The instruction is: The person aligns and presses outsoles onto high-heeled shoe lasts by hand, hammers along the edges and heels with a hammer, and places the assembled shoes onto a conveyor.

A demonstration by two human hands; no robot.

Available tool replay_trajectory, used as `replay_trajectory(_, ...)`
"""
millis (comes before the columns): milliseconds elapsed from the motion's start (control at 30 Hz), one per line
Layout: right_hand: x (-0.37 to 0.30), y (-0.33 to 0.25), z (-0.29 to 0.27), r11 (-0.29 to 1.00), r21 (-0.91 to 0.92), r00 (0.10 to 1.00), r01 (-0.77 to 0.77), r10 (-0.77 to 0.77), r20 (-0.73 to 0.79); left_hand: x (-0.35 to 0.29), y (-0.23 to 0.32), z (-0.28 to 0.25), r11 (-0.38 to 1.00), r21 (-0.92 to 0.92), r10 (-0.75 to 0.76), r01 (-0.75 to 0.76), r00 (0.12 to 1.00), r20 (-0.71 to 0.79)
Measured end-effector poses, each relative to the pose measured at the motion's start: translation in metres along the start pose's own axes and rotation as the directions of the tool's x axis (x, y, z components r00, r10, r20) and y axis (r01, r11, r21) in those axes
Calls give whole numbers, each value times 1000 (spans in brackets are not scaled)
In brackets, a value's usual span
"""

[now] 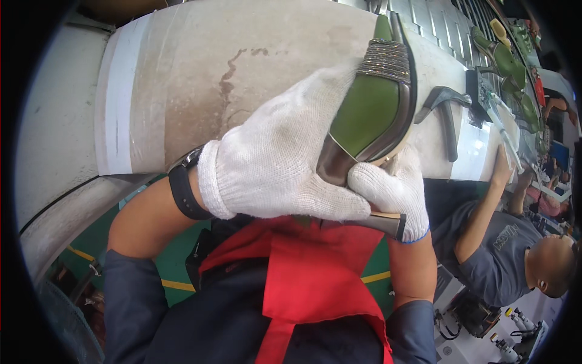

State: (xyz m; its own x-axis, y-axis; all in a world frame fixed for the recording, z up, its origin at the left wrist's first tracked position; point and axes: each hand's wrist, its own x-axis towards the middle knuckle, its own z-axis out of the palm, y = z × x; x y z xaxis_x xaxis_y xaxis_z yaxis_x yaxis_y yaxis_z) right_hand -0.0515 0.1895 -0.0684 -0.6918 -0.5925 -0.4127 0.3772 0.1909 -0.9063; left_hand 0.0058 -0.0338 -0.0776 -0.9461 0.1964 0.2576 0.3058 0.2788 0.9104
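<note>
Green high-heeled shoe (367, 118) is clasped by left hand (285, 145) and right hand (394, 191); probably light, stiff, best held behind its glittering band (384, 60).

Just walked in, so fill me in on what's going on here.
A person in white knit gloves is handling a green and brown high-heeled shoe with a glittering band. The left hand and the right hand both grip it at a pale work surface. A hammer lies on that surface to the right of the shoe, unheld. More green shoes sit farther off at the upper right, and a co-worker in a grey shirt is at the right.
</note>
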Motion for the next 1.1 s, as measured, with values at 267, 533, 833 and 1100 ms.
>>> replay_trajectory(267, -6, -20, -6, 992, -112, 994, -61, 71, 85, 30, 15, -51, 922, 387, -76, -27, 966, 248)
replay_trajectory(533, 14, 8, -103, 171, -962, 629, -211, -730, -267, 40, 13, -25, 812, 575, -183, 97, 978, 95)
replay_trajectory(833, -3, -10, -69, 457, -878, 736, 141, -642, -216, 61, 21, -20, 848, 529, -198, 8, 932, 303)
replay_trajectory(1100, -27, 6, -34, 834, 132, 788, 536, -439, -432, 66, 17, -16, 886, 446, -10, -125, 958, 288)
